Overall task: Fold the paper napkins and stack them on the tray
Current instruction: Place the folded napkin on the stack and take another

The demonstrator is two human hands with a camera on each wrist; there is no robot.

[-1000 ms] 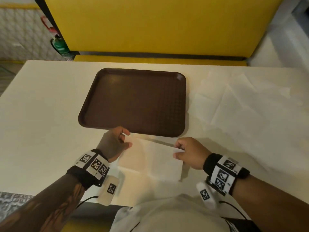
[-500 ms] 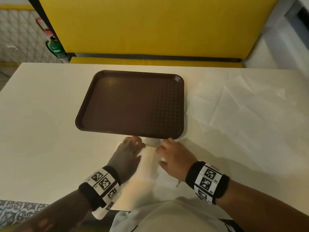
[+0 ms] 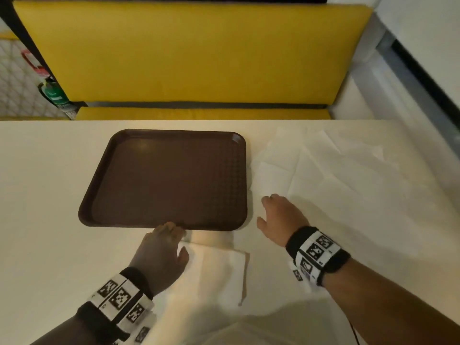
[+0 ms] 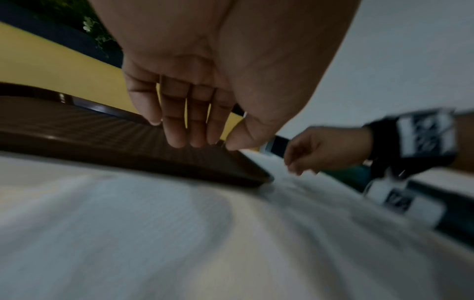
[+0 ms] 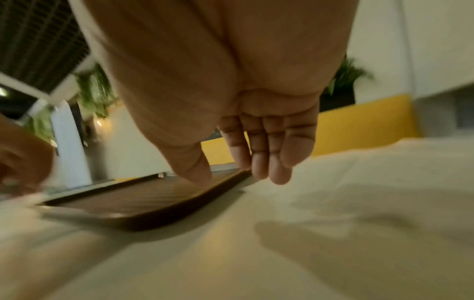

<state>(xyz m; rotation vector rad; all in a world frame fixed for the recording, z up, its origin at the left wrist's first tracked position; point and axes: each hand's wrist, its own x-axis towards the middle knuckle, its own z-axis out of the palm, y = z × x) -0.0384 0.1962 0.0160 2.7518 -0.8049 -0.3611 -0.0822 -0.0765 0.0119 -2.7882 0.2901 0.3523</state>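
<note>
Table (image 3: 44,195), folded napkin (image 3: 219,272) beside tray (image 3: 164,222)

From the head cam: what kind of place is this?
Probably a fast-food or cafeteria dining booth: a yellow padded bench seat behind a pale table, a brown plastic serving tray, and paper napkins spread beside it.
</note>
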